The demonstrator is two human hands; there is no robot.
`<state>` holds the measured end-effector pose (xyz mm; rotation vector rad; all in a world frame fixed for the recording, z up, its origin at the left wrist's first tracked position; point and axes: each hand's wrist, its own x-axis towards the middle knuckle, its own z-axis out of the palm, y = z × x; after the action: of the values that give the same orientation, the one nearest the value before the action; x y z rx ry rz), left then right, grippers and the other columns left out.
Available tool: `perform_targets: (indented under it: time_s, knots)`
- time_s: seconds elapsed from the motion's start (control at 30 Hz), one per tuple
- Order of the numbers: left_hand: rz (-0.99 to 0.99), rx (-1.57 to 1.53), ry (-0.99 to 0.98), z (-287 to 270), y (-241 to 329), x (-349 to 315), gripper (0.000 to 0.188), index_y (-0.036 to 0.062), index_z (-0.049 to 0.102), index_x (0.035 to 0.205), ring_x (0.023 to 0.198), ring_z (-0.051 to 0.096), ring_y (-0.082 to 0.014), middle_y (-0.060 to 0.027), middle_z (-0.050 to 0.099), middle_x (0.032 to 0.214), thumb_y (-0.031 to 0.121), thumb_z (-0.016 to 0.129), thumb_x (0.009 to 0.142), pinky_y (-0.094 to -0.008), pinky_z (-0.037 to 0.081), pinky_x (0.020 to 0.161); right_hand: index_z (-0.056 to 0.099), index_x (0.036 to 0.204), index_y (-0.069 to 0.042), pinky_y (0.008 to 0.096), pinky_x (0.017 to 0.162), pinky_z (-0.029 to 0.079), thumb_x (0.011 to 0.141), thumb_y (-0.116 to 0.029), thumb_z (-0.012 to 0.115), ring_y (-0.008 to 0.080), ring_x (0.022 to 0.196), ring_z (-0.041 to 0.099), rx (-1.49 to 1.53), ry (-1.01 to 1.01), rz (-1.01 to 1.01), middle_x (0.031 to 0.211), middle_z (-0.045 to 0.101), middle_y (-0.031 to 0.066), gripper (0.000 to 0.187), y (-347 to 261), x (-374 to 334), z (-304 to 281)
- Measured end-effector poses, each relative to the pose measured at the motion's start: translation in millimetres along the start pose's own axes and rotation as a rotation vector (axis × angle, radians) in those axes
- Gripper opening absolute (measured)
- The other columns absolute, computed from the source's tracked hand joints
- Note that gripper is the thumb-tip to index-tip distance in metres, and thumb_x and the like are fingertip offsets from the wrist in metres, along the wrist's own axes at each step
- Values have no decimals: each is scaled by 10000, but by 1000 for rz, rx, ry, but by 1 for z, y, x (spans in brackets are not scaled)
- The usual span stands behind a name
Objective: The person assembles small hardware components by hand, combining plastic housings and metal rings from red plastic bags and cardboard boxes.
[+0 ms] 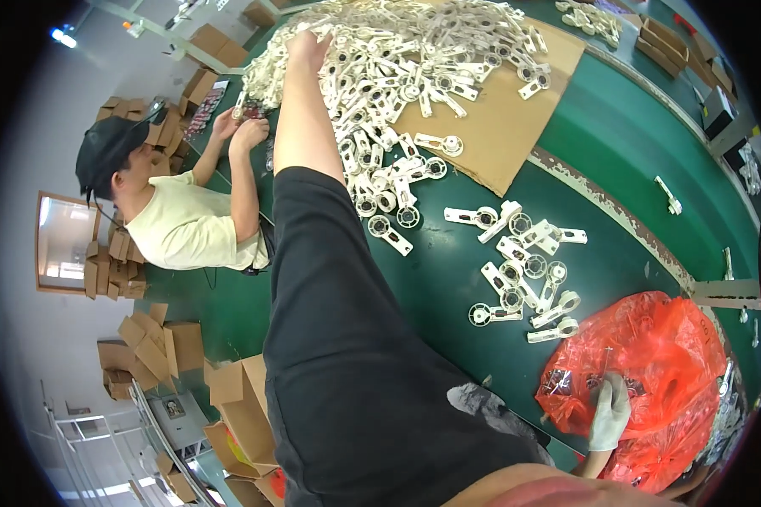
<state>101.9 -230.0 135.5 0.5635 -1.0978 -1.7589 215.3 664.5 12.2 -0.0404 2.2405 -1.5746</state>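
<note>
1. Head view: a red plastic bag (pixel 668 338) sits at the near right corner of the green worktable (pixel 435 287), its thin film crumpled and partly see-through. Small dark parts (pixel 558 382) show in its folds; their exact kind is too small to tell.
2. The right hand (pixel 610 414), in a pale glove, is at the bag with its fingers bent down among the dark parts. Whether it grips any of them, I cannot tell.
3. Near the bag lies a loose group of white parts (pixel 511 272), each with a round ring and a flat arm.
4. Farther off, a large heap of similar parts (pixel 406 68) covers much of a brown cardboard sheet (pixel 524 118) and spills over its edge.
5. The left hand (pixel 309 49), bare, is at the far end of the heap, fingers curled; I cannot tell what it holds.
6. To the left, a co-worker (pixel 190 211) in a cap has 2 hands together beside the heap.
7. Open cartons (pixel 249 393) stand at lower left, with something yellow and red inside; an open carton (pixel 661 49) at upper right has contents I cannot make out.
</note>
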Motion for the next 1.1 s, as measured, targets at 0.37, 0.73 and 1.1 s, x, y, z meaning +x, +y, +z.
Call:
perform_targets:
  time_s: [0.37, 0.73, 1.1]
  knots:
    - [428, 1152, -1438, 131, -38, -464, 175, 122, 725, 955, 794, 713, -251, -36, 703, 877, 292, 717, 914, -359, 561, 642, 666, 1225, 41, 284, 805, 529, 1027, -64, 592, 139, 860, 649, -164, 250, -96, 974, 707, 79, 236, -70, -40, 30]
    - [873, 1184, -1631, 127, -136, -599, 558, 93, 633, 1253, 1013, 655, -302, -101, 643, 1119, 315, 826, 780, -418, 561, 837, 710, 1159, 16, 319, 790, 573, 962, -111, 662, 204, 833, 738, -223, 336, -128, 929, 744, 156, 239, -47, -122, 44]
    - [-198, 395, -1425, 146, -85, -698, 397, 28, 571, 997, 841, 634, -167, -81, 579, 969, 48, 883, 752, -292, 537, 715, 543, 1345, -27, 461, 986, 500, 778, -175, 819, 381, 1107, 632, -354, 449, -501, 1155, 649, 169, 648, -30, -98, 35]
